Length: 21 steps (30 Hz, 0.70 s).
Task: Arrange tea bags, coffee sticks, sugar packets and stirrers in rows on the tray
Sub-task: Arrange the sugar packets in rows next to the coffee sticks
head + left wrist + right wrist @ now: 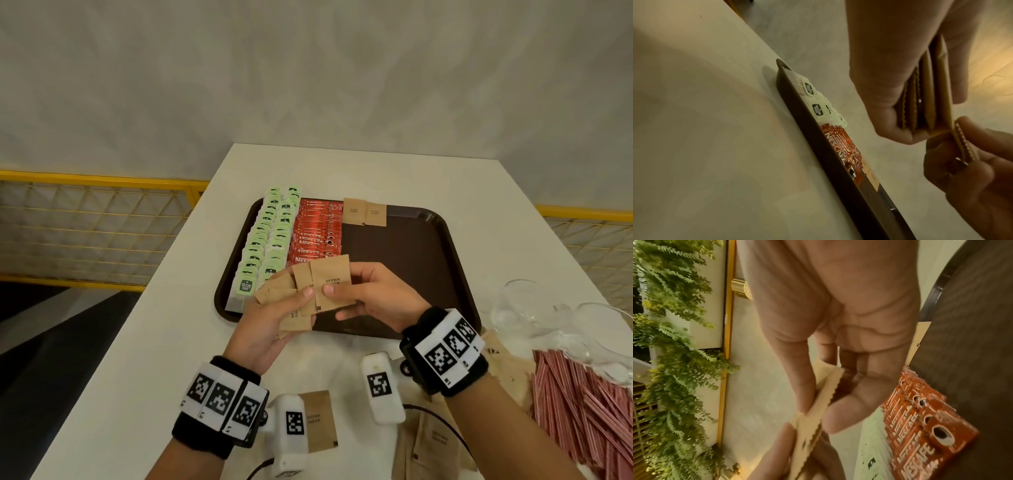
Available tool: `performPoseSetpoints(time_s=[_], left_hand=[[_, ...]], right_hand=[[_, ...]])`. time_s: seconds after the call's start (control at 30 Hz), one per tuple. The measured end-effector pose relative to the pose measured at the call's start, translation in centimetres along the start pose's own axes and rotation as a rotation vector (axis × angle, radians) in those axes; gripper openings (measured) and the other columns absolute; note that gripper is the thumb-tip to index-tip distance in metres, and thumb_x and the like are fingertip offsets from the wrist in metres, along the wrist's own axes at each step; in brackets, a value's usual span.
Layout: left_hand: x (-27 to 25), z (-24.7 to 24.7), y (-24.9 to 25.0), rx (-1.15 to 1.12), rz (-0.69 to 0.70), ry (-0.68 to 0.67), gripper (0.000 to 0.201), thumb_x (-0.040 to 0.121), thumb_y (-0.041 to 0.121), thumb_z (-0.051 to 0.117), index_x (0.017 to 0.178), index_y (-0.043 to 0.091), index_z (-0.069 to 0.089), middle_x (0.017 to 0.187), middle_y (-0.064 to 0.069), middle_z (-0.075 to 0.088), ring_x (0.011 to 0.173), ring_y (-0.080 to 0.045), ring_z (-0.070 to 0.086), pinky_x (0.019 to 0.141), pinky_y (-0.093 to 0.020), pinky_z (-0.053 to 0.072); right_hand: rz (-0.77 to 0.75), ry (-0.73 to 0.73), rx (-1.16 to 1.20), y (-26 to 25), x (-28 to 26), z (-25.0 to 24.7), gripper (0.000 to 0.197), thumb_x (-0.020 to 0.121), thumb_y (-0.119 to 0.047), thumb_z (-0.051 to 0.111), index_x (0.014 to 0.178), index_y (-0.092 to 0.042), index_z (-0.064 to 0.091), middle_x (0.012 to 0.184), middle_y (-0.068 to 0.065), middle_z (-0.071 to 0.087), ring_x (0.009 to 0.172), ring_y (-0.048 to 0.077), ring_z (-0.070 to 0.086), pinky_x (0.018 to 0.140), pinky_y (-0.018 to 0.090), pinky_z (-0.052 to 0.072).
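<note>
Above the brown plastic tray point(442, 240), left hand point(270, 325) gripping fanned kraft-paper sugar packets point(291, 291), right hand point(376, 294) pinching one square packet point(330, 284)

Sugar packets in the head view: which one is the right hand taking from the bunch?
The frontmost brown sugar packet, its printed face towards the camera, pinched by the right hand; the others stay fanned in the left hand.

Two sugar packets point(364, 212) lay at the tray's point(445, 240) twelve o'clock; two tea-bag rows point(267, 240), one coffee-stick row point(315, 233).
</note>
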<state>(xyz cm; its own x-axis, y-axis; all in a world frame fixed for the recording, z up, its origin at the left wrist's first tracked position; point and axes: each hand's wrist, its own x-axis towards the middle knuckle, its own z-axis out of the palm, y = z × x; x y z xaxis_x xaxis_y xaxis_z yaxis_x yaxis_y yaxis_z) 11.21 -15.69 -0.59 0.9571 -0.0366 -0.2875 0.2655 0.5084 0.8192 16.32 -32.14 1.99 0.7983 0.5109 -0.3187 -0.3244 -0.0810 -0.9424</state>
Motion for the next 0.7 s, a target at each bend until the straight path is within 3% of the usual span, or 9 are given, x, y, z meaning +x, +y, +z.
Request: performPoseSetpoints(time_s=[0.07,0.17,0.3,0.4,0.53,0.6,0.7], left_hand=[[0.2,0.1,0.0,-0.017,-0.007,0.028,0.049,0.072,0.011,0.066,0.119,0.021,0.061,0.104,-0.005,0.069,0.087,-0.013,0.066,0.067,-0.029,0.053],[0.4,-0.2,0.1,-0.102,0.001,0.07,0.042,0.072,0.011,0.066,0.112,0.024,0.063,0.095,-0.003,0.068,0.079,-0.012,0.063,0.069,-0.031,0.051],[0.2,-1.6,-0.1,-0.134,-0.003,0.104,0.043,0.076,0.01,0.065,0.117,0.023,0.062,0.103,-0.004,0.067,0.085,-0.013,0.062,0.072,-0.032,0.05],[0.3,-2.8,-0.2,-0.15,-0.003,0.132,0.044,0.077,0.009,0.063,0.118,0.023,0.061,0.099,-0.003,0.07,0.086,-0.013,0.063,0.068,-0.031,0.054],[0.5,-3.7,0.1,-0.19,0.005,0.163,0.045,0.067,0.012,0.071,0.111,0.023,0.065,0.098,-0.005,0.069,0.084,-0.014,0.064,0.063,-0.029,0.056],[0.5,-4.0,0.3,-0.217,0.017,0.163,0.049,0.061,0.014,0.079,0.108,0.022,0.068,0.097,-0.005,0.069,0.082,-0.014,0.066,0.063,-0.03,0.057],[0.6,-4.3,0.3,-0.235,0.031,0.173,0.043,0.071,0.009,0.065,0.112,0.021,0.062,0.09,-0.003,0.07,0.077,-0.013,0.065,0.064,-0.029,0.056]], right_hand=[[-0.021,0.063,-0.01,-0.7,0.6,-0.9,0.029,0.085,-0.004,0.063,0.114,-0.008,0.062,0.105,0.007,0.069,0.088,0.018,0.067,0.062,0.022,0.057],[-0.038,0.285,-0.017,-2.0,3.0,-4.1,0.029,0.085,-0.004,0.063,0.114,-0.004,0.06,0.111,0.011,0.066,0.089,0.02,0.065,0.064,0.025,0.056],[0.067,0.538,-0.056,-2.6,8.3,-8.8,0.037,0.087,0.0,0.06,0.123,0.002,0.054,0.12,0.017,0.06,0.103,0.028,0.059,0.069,0.029,0.05],[0.179,0.605,-0.164,-2.4,12.2,-11.1,0.042,0.085,-0.001,0.064,0.126,0.0,0.053,0.122,0.016,0.06,0.105,0.029,0.059,0.062,0.031,0.051],[0.235,0.606,-0.369,-1.9,16.0,-12.6,0.047,0.078,-0.007,0.073,0.121,0.002,0.057,0.12,0.018,0.062,0.106,0.032,0.06,0.092,0.043,0.051],[0.234,0.614,-0.427,-1.9,16.9,-12.8,0.044,0.077,-0.009,0.074,0.116,0.004,0.059,0.117,0.019,0.062,0.108,0.034,0.06,0.096,0.044,0.049],[0.227,0.627,-0.493,-2.1,17.4,-12.6,0.039,0.078,-0.011,0.074,0.11,0.005,0.061,0.113,0.02,0.064,0.104,0.034,0.062,0.094,0.044,0.05]])
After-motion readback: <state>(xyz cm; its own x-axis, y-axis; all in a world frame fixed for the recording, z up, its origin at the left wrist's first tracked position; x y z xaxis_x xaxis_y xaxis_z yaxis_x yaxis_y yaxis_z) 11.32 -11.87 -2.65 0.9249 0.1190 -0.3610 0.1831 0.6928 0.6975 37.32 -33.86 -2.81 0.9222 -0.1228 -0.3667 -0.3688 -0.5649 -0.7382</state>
